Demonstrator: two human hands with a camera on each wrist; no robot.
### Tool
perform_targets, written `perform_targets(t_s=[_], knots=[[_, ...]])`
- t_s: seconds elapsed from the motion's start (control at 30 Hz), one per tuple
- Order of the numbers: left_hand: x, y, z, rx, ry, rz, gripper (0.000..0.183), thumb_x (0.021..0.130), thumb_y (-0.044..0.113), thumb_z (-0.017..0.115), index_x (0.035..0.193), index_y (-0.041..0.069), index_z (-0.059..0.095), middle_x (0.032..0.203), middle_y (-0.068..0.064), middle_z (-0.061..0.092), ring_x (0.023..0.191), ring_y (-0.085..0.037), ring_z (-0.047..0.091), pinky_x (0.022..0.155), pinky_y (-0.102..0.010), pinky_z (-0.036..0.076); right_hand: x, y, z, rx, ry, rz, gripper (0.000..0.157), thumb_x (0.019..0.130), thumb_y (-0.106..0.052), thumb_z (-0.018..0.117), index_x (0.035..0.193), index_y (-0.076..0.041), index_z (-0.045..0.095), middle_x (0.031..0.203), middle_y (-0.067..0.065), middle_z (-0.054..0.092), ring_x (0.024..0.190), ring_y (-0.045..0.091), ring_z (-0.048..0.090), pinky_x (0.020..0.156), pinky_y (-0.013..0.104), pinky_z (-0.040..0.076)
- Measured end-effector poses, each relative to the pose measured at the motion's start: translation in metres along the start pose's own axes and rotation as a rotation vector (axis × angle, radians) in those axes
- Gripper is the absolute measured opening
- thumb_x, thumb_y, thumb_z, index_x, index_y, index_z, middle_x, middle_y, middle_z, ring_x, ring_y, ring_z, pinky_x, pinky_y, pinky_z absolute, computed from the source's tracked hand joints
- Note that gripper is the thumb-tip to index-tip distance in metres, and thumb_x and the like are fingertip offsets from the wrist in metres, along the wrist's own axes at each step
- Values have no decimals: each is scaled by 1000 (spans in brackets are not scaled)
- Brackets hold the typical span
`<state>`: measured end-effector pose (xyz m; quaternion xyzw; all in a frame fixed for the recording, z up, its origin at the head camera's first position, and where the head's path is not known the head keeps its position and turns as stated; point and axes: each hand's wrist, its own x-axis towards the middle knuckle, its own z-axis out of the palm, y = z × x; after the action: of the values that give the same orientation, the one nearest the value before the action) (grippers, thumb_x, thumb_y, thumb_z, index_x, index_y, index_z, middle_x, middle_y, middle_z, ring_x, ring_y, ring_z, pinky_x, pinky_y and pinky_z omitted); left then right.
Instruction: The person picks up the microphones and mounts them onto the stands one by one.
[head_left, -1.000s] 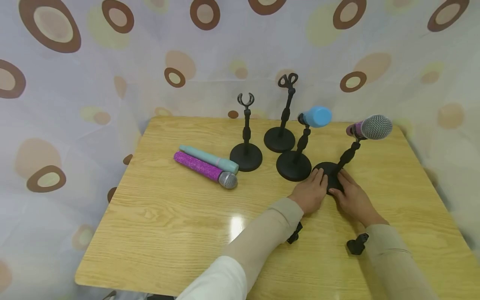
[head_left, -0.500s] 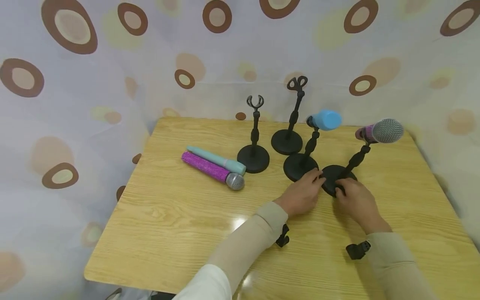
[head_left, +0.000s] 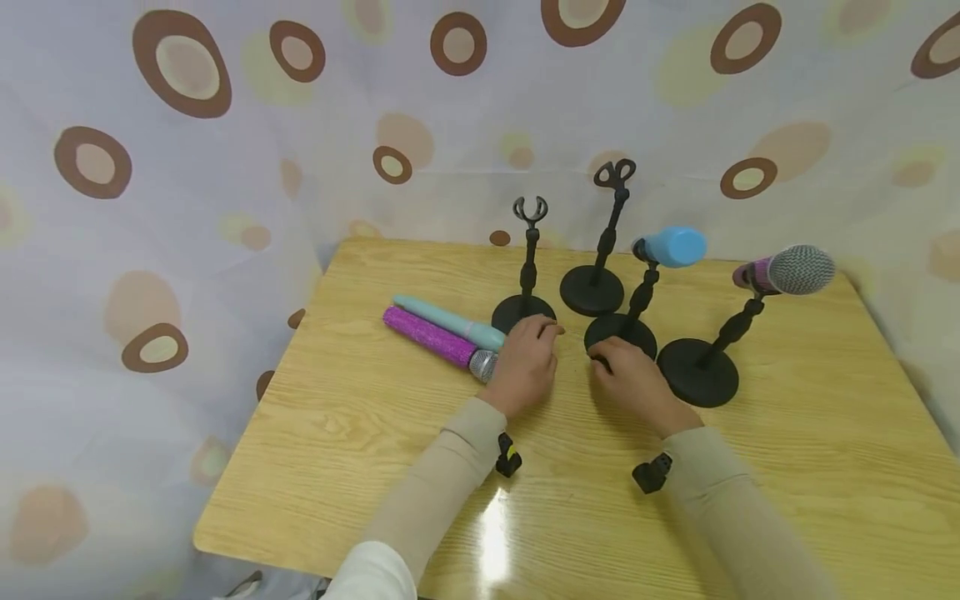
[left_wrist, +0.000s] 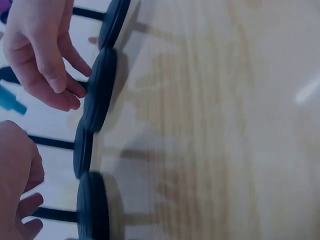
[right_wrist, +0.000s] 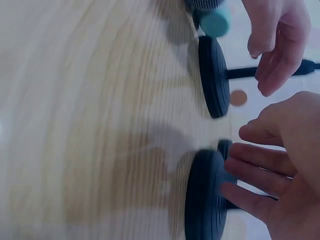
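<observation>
My left hand hovers by the round base of the leftmost black microphone stand, its fingers loosely bent and holding nothing. My right hand is at the front of the base of the stand that bears a blue-headed microphone. Its fingers look relaxed in the right wrist view; whether they touch the base I cannot tell. At the right, another stand carries a pink-purple microphone with a silver mesh head. A stand with a bare clip is farther back.
A teal microphone and a glittery purple microphone lie side by side on the wooden table, left of the stands. My left hand partly covers their heads. A patterned curtain hangs behind the table.
Both hands have left the base of the purple microphone's stand and moved left, the left hand farther, to the leftmost stand. The head view has shifted, so everything appears farther right.
</observation>
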<state>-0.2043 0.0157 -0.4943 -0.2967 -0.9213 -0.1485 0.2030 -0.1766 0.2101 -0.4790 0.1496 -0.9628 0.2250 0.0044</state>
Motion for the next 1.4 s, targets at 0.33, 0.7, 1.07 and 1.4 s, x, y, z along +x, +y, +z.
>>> perform_targets(t_s=[0.33,0.7,1.07,1.4], knots=[[7,-44,-8,191,-305,-265,47,100,27,55,139,1,53,143,-16,52,138,-30,46,117,-45,35,60,-29,22,27,-89,-8,34,102,-12,50,130,6,58,141,24,51,131,40,51,107,53,44],[20,-41,-1,257,-469,-335,64,100,46,53,146,1,46,150,-17,48,136,-26,50,114,-49,38,90,-38,46,-5,-123,-63,47,103,-5,45,145,13,36,157,29,29,143,42,36,115,50,36],[23,-36,1,353,-468,-311,71,98,53,51,146,2,46,147,-14,51,135,-25,50,114,-46,38,89,-31,53,-43,-133,-44,50,103,-7,44,148,11,33,161,24,24,148,38,28,119,49,31],[25,-38,1,390,-473,-290,71,96,53,54,145,2,48,133,-10,57,124,-21,55,109,-42,42,88,-24,56,-5,-134,-46,52,103,-9,47,150,8,32,161,23,25,146,39,33,116,51,35]])
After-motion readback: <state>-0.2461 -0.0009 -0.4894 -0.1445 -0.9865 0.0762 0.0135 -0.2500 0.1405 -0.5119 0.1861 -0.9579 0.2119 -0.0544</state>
